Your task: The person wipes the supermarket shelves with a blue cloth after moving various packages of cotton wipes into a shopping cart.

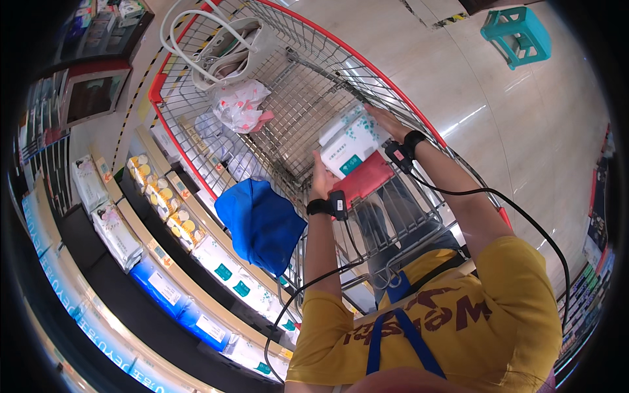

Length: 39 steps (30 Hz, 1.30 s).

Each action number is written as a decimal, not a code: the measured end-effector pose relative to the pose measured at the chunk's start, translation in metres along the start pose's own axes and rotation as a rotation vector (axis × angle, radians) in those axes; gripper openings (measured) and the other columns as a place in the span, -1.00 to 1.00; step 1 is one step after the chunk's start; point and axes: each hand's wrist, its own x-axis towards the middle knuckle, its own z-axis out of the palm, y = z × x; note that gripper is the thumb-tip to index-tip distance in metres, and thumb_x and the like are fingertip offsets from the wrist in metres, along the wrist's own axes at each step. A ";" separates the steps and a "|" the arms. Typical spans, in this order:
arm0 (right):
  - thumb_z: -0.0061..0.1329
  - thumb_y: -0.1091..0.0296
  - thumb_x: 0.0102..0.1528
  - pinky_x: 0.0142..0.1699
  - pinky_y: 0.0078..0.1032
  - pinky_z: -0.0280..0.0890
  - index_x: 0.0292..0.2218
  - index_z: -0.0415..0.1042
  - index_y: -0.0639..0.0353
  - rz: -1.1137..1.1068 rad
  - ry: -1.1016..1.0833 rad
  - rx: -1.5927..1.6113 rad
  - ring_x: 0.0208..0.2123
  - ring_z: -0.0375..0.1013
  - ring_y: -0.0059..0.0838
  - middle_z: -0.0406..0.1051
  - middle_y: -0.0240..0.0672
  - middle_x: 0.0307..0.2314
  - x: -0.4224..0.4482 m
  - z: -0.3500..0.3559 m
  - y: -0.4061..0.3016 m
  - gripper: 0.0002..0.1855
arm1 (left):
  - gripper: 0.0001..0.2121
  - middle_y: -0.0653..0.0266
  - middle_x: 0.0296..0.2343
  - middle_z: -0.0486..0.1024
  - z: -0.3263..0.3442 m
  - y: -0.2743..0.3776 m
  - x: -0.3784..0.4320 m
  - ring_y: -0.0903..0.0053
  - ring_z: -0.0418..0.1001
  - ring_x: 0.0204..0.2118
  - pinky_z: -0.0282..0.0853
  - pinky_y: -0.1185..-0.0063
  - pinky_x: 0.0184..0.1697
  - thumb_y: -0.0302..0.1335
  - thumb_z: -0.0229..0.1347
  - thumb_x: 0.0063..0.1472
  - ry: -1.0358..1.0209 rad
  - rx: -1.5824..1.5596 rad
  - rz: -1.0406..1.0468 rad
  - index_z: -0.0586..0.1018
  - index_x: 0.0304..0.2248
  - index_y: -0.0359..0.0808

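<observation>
A white pack with green leaf print (351, 142), apparently one of two stacked together, lies between my hands inside the wire shopping cart (366, 59). My left hand (322, 174) presses on its left side, with the thumb up along the edge. On the far right side, my right hand (385, 123) grips the pack, its fingertips partly hidden. Just below the pack is a red plastic panel (363, 179) at the cart's near end. A blue cloth (260, 223) hangs over the cart's left rim. Both wrists wear black straps with small cabled modules.
A white handbag (236, 54) and a knotted plastic bag (241, 105) are in the cart's far left part. Shelves with similar white packs (228, 270) and blue packs (159, 287) run along the left. A teal plastic stool (518, 37) stands on the floor at upper right.
</observation>
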 end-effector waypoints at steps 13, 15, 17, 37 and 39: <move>-0.10 0.20 -0.01 -0.05 -0.29 0.32 -0.15 0.41 0.39 -0.504 -0.069 -0.730 -0.18 0.44 -0.02 0.44 0.12 -0.27 -0.056 0.126 -0.078 -0.53 | -0.37 0.07 0.12 0.19 0.015 0.055 -0.211 0.26 0.11 0.19 0.05 0.29 0.15 -0.04 -0.06 0.24 0.092 0.515 0.521 0.17 0.16 -0.26; -0.07 0.28 0.02 -0.11 -0.41 0.34 -0.14 0.43 0.35 -0.579 -0.164 -0.587 -0.25 0.49 -0.19 0.49 0.00 -0.32 -0.088 0.177 -0.099 -0.60 | -0.50 0.14 0.05 0.30 0.021 0.054 -0.288 0.39 0.22 0.13 0.10 0.43 0.14 -0.15 -0.11 0.31 0.046 0.604 0.866 0.24 0.12 -0.27; -0.11 0.37 0.07 -0.12 -0.48 0.33 -0.11 0.41 0.32 -0.667 -0.371 -0.422 -0.26 0.49 -0.35 0.50 -0.13 -0.33 -0.148 0.246 -0.115 -0.65 | -0.60 0.18 0.00 0.36 -0.003 0.032 -0.361 0.48 0.28 0.08 0.13 0.55 0.12 -0.29 -0.13 0.34 0.095 0.557 1.136 0.29 0.09 -0.31; -0.06 0.09 0.14 0.21 -0.29 0.00 0.18 -0.11 0.43 -1.471 -0.985 -0.056 0.16 0.06 0.06 0.04 0.21 0.09 -0.591 0.655 -0.105 -0.20 | -0.42 -0.11 0.06 0.16 -0.252 -0.219 -0.740 0.12 0.18 0.11 0.21 0.37 0.12 -0.45 0.08 0.17 2.019 0.066 1.876 0.13 0.12 -0.42; -0.10 0.01 0.16 0.20 -0.29 0.03 0.20 -0.15 0.40 -1.446 -1.022 -0.059 0.15 0.10 0.07 0.07 0.22 0.09 -0.596 0.662 -0.124 -0.17 | -0.27 -0.27 0.07 0.11 -0.259 -0.199 -0.753 -0.02 0.13 0.13 0.12 0.29 0.15 -0.34 0.12 0.14 2.005 0.099 1.761 0.01 0.15 -0.51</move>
